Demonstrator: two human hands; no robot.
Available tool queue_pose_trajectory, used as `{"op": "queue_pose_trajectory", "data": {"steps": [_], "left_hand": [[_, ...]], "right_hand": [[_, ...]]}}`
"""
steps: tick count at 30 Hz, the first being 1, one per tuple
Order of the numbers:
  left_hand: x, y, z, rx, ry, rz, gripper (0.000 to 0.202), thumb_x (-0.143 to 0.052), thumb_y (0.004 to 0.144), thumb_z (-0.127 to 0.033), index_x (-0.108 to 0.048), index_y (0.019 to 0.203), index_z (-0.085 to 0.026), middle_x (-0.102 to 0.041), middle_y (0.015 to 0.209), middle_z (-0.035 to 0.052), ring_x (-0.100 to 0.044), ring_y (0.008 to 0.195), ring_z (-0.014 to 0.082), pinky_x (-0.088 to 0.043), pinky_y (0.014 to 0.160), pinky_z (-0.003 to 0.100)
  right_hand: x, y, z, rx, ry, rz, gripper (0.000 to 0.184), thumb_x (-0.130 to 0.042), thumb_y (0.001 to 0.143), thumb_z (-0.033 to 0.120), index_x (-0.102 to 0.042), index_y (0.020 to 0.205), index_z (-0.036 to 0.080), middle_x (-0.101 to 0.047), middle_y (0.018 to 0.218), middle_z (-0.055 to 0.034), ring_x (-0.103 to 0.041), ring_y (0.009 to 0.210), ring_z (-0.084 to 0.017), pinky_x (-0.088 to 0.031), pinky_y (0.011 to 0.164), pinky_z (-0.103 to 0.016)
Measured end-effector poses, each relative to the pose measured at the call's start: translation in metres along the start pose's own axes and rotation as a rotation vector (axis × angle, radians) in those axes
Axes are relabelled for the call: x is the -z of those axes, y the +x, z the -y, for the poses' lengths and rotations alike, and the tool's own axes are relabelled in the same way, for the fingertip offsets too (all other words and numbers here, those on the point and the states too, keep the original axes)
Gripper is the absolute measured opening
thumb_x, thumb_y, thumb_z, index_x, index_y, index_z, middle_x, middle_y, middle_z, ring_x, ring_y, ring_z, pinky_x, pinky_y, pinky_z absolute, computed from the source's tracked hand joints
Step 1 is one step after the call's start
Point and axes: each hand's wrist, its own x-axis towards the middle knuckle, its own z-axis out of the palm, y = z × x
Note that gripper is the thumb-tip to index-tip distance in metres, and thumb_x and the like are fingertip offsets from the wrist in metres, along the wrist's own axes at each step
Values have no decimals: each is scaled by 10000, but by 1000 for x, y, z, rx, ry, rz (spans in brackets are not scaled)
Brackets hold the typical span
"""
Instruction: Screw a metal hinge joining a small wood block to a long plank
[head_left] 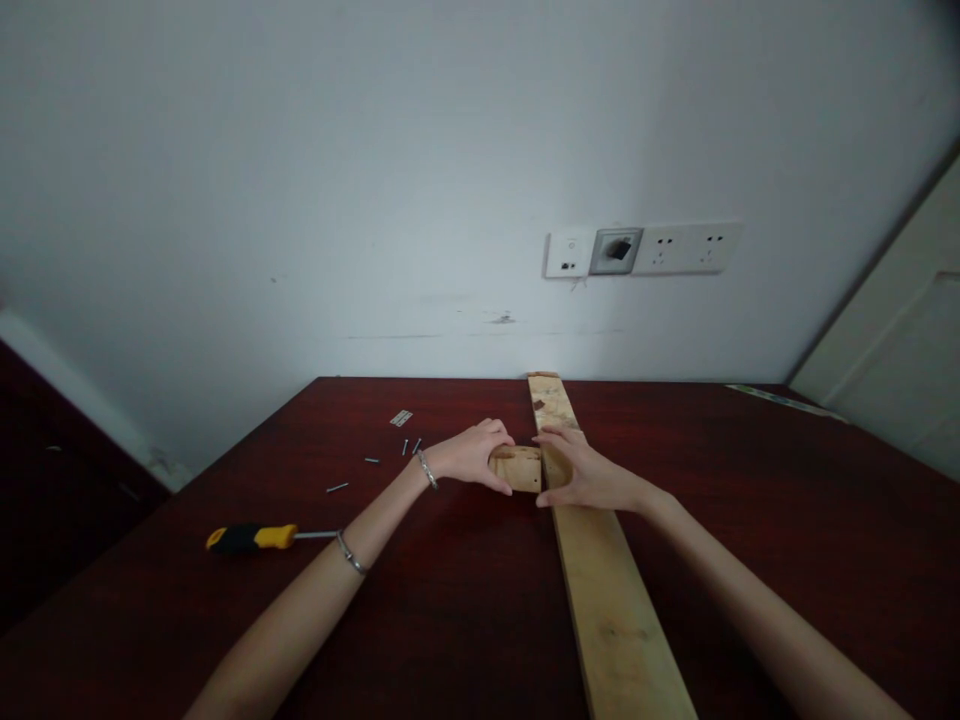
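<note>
A long pale wooden plank [607,590] lies on the dark red table [750,500], running from the wall toward me. A small wooden block [519,467] sits against the plank's left edge. My left hand [469,455] curls its fingers over the block's left end and grips it. My right hand [581,470] rests on the plank next to the block, thumb and fingers pinching the block's right side and the plank's edge.
A yellow-and-black screwdriver [255,538] lies at the left of the table. Several loose screws [371,462] and a small metal plate [401,418] lie behind it. The white wall carries sockets [645,250]. A door [900,340] stands at right.
</note>
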Motion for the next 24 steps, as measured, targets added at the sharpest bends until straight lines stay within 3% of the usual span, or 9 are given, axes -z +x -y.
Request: {"op": "queue_pose_trajectory", "data": {"steps": [3, 6, 15, 24], "left_hand": [[-6, -4, 0, 19, -9, 15, 615, -755, 601, -517, -557, 1056, -154, -503, 1019, 69, -477, 949, 229, -405, 830, 322], [-11, -7, 2, 32, 13, 31, 599, -744, 612, -530, -569, 1037, -146, -508, 1016, 73, -476, 955, 233, -404, 829, 318], [-22, -8, 3, 30, 36, 4, 561, -686, 668, -566, -587, 1041, -159, -520, 1021, 75, -471, 951, 236, -390, 823, 325], [-30, -8, 5, 40, 8, 19, 590, -675, 656, -603, -597, 1033, -157, -523, 1016, 72, -469, 940, 231, -400, 817, 313]], "right_hand": [[10, -2, -8, -47, 10, 83, 1035, -708, 558, 604, -291, 1403, 177, -206, 1481, -169, -187, 1371, -325, -209, 1097, -484], [20, -4, -16, -75, -17, 162, 1134, -714, 536, 617, -220, 1436, 136, -145, 1505, -194, -123, 1388, -329, -160, 1111, -493], [19, -7, -33, -138, -78, 274, 1156, -741, 484, 620, -258, 1432, 167, -170, 1508, -172, -106, 1385, -352, -144, 1111, -519], [22, -7, -26, -182, -104, 317, 1187, -699, 498, 674, -225, 1442, 134, -120, 1517, -172, -46, 1391, -343, -104, 1125, -499]]}}
